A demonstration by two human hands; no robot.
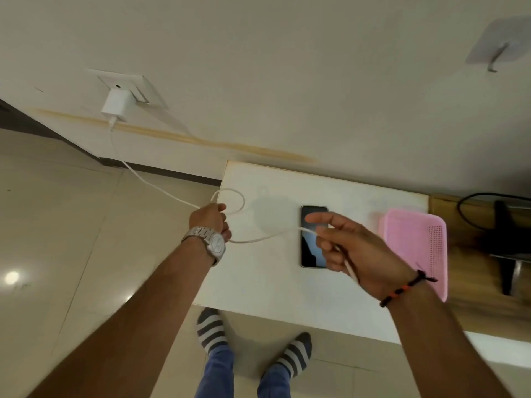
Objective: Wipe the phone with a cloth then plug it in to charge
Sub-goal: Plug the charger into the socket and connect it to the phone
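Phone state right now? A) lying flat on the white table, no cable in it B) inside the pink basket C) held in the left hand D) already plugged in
A: the phone lies flat on the white table, while the right hand holds the cable end above it.

A plain cream wall [287,67] fills the upper part of the view. It has a long yellowish stain [201,142] and a dark skirting strip [161,170] at the bottom. A small hook [495,53] is fixed to the wall at the upper right. The floor [57,239] has glossy beige tiles, with a bright reflection of light [12,277] on the left. A white surface [273,282] stands against the wall, and a wooden top [471,282] is just beside it on the right.
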